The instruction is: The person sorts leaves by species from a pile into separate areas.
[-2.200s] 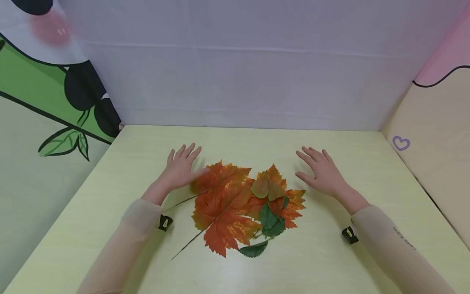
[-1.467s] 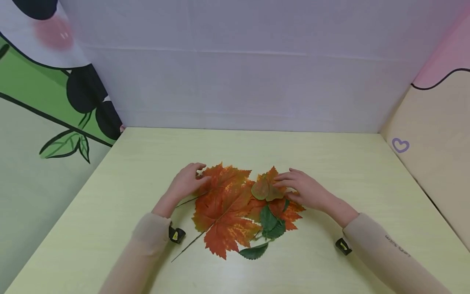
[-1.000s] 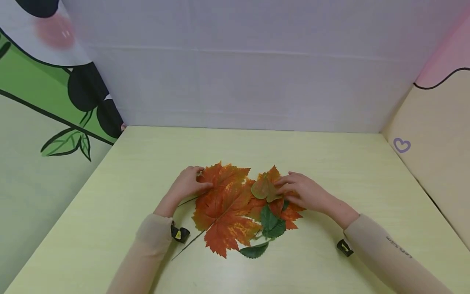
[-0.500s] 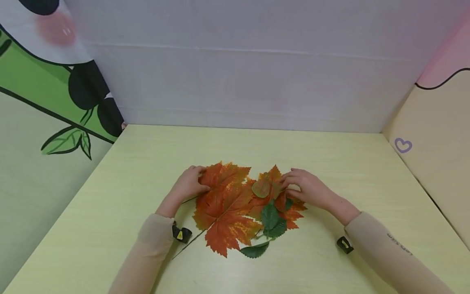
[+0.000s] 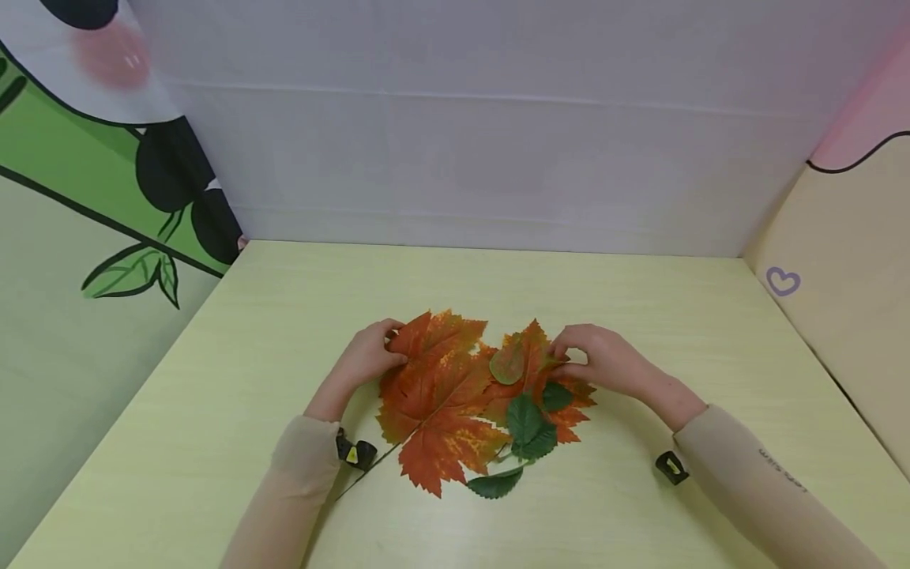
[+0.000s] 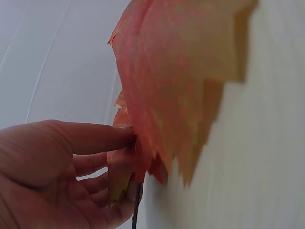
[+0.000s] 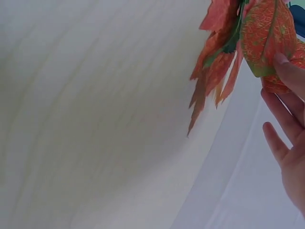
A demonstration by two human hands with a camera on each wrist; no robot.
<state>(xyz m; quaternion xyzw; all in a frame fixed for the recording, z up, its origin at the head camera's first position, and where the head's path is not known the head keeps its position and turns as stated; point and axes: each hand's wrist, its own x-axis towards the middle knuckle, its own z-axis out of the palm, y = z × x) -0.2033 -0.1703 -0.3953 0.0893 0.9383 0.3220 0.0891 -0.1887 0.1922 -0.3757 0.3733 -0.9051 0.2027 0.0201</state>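
So yeah, the left hand (image 5: pixel 366 357) had an orange leaf (image 5: pixel 437 336) pinched at its edge, and the rest of it fanned out rightward from that grip, a dark stem (image 6: pixel 136 212) right by the pinch. The right hand (image 5: pixel 603 359) had a small leaf (image 7: pixel 268 36) pinched too; the green leaves (image 5: pixel 532 427) sat just on the near side of its grip, way closer to it than to the left hand.

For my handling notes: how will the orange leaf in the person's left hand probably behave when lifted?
The orange leaf is probably light, being a thin sheet pinched at its edge by the left hand. It may flop: leaf material curves in the left wrist view. Lifting could drag the lower leaf, which overlaps it.
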